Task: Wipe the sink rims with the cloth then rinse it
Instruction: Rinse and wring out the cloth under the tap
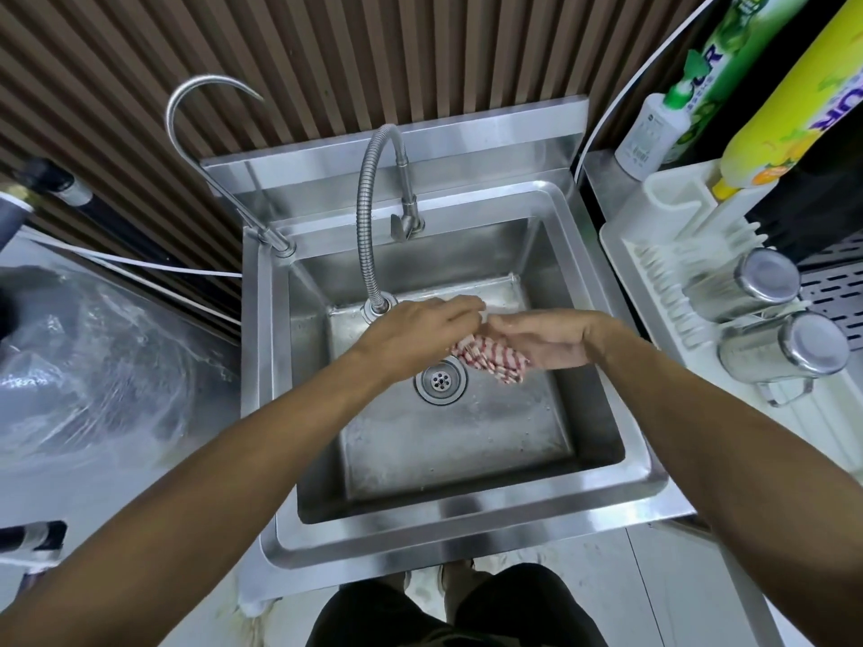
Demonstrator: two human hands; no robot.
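Stainless steel surrounds us: over the sink [467,544] basin, our left hand [420,331] and right hand [551,340] both grip the red-striped cloth [490,359], bunched between them just above the drain [440,379]. Wringing too near the flexible faucet [369,217] beside our left hand, we judge, could splash the rims.

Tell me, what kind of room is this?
Most likely a kitchen wash-up corner. A steel sink with a flexible tap stands against a slatted wall, a dish rack beside it holds steel cups, and dish-soap bottles stand behind it.
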